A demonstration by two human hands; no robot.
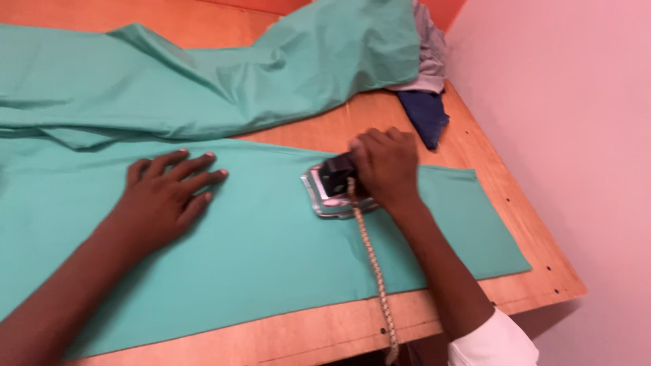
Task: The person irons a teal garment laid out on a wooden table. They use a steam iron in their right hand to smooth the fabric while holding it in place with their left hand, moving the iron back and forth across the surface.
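While the left hand point(166, 196) lies spread flat on the green cloth point(271, 251), the right hand point(384, 166) grips the iron point(332, 190); this stretch looks smooth, the bunched remainder apparently unpressed.

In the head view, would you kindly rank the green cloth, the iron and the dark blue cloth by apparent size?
1. green cloth, by far the largest.
2. iron and dark blue cloth: they look alike, and the right hand hides part of the iron, so I leave them unranked.

teal cloths point(258, 251): 2 | iron point(332, 190): 1 | cord point(371, 264): 1 | hands point(163, 196): 2
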